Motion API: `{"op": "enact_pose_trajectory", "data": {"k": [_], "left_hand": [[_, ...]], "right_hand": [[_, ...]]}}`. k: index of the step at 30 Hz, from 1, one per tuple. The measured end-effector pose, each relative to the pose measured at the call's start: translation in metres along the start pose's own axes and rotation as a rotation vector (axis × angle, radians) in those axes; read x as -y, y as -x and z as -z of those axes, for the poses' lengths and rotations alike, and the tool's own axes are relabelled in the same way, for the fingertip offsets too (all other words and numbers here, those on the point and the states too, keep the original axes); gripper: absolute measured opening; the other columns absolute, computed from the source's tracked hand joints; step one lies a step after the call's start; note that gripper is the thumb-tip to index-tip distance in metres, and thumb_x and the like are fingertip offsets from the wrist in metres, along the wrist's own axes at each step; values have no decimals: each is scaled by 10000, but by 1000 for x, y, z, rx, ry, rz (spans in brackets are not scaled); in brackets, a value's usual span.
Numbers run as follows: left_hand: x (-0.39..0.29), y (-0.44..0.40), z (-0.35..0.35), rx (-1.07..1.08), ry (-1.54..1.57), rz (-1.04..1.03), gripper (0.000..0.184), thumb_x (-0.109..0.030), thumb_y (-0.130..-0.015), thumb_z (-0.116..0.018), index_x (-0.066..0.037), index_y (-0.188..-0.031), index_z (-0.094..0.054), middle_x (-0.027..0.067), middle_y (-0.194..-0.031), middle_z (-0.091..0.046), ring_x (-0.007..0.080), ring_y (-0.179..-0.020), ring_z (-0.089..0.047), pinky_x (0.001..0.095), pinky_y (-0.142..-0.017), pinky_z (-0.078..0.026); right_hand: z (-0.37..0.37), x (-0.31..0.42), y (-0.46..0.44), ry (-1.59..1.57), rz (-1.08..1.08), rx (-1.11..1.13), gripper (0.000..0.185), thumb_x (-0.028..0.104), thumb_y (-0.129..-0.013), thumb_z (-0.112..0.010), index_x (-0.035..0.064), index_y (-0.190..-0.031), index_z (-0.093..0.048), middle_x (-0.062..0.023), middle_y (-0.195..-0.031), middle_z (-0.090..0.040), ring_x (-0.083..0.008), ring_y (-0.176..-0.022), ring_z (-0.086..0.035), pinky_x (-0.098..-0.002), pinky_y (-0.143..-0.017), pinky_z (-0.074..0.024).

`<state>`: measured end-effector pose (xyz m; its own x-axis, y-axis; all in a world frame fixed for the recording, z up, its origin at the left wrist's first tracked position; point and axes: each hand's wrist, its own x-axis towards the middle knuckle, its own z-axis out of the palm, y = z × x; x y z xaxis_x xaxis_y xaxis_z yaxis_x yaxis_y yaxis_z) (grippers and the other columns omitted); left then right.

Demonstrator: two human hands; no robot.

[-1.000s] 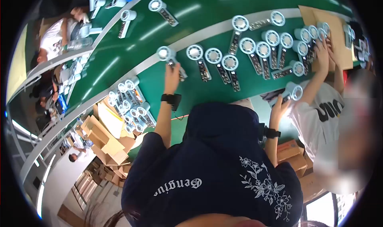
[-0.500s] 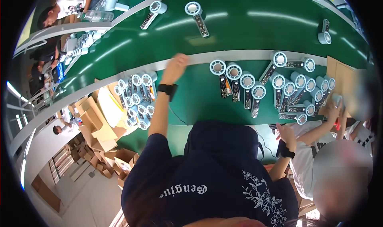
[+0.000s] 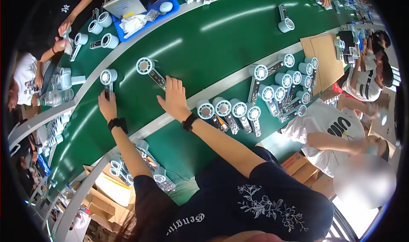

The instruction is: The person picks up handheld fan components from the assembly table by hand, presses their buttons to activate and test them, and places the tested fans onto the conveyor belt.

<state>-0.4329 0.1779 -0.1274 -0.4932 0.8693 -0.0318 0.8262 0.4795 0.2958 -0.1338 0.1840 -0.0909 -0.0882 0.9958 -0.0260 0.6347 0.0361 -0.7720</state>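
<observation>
My left hand (image 3: pixel 108 106) has its fingers closed on the handle end of a handheld fan (image 3: pixel 108 77), a pale-blue round head with an opened handle. My right hand (image 3: pixel 175 98) is stretched out with fingers spread, its fingertips at the handle end of a second fan (image 3: pixel 145 65). A dark circuit board shows along that handle. Both fans lie on the green belt (image 3: pixel 204 54). Whether the right fingertips press on the handle, I cannot tell.
On the near bench several similar fans (image 3: pixel 239 110) stand in groups, with cardboard (image 3: pixel 326 59) beyond them. A metal rail (image 3: pixel 238 88) separates bench and belt. Across the belt is a blue tray (image 3: pixel 172 13). A co-worker (image 3: pixel 328 129) sits at the right.
The view has turned towards the left. My left hand has reached over the rail to one fan and closed on its handle; my right hand has come up from the bench edge to the other.
</observation>
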Motion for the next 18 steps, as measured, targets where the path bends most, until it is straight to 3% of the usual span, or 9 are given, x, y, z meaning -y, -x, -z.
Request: {"op": "enact_pose_trajectory", "data": {"k": [5,7,9,11,12,14,15,17,18], "left_hand": [[-3,7,-14,63,113,60,418,-232,-793,-671,38,-1075,-522,151,-940,-628,297,-842,-633,394,-743,-501],[-5,19,-9,95,806,328,317,-234,-796,-664,21,-935,-537,89,-776,-614,163,-639,-602,319,-579,-477],[-37,39,16,274,865,274,276,-259,-822,-656,-16,-860,-532,38,-677,-565,77,-523,-489,263,-475,-400],[-74,100,37,284,1072,284,264,-292,-904,-574,-33,-858,-544,5,-596,-485,79,-496,-428,236,-466,-335],[-88,123,39,242,1030,273,293,-314,-943,-512,-34,-858,-534,8,-596,-469,84,-516,-444,236,-469,-330],[-108,171,36,234,1270,201,273,-302,-973,-451,-37,-930,-497,21,-664,-487,91,-548,-465,243,-471,-360],[-120,195,37,273,1425,277,257,-288,-982,-422,-37,-1014,-467,31,-729,-498,93,-570,-472,241,-471,-377],[-142,244,45,304,1589,363,264,-275,-990,-393,-38,-1097,-437,42,-794,-508,96,-592,-479,239,-472,-394],[-155,268,49,309,1581,352,276,-267,-992,-385,-41,-1149,-405,47,-832,-507,94,-601,-480,234,-471,-401]], "right_hand": [[-12,-8,-33,143,-33,212,514,191,-728,-676,5,-1148,-447,-195,-1100,-517,-337,-1033,-496,-433,-887,-407],[-22,-6,-41,193,3,289,512,193,-712,-679,-15,-1118,-447,-207,-1060,-548,-346,-965,-539,-422,-835,-441],[-19,1,-47,-65,-155,375,528,193,-700,-676,-47,-1110,-447,-218,-922,-604,-355,-803,-596,-394,-709,-478],[6,8,-20,-309,-86,393,502,182,-708,-665,-56,-1099,-457,-166,-797,-622,-313,-655,-598,-353,-620,-477],[23,7,-5,-414,-57,418,490,201,-736,-672,-43,-1111,-471,-127,-773,-613,-254,-635,-584,-328,-609,-472],[61,14,22,-502,-49,450,426,235,-821,-645,-12,-1134,-494,-55,-738,-581,-146,-610,-541,-263,-588,-451],[87,20,40,-480,-75,467,376,251,-880,-611,6,-1145,-503,-22,-727,-557,-96,-604,-513,-224,-578,-436],[135,19,69,-871,-366,626,305,287,-965,-492,49,-1155,-519,6,-692,-513,-45,-584,-464,-179,-531,-379],[150,12,85,-859,-367,641,305,287,-965,-492,49,-1155,-519,6,-692,-513,-45,-584,-464,-179,-531,-379]]}}
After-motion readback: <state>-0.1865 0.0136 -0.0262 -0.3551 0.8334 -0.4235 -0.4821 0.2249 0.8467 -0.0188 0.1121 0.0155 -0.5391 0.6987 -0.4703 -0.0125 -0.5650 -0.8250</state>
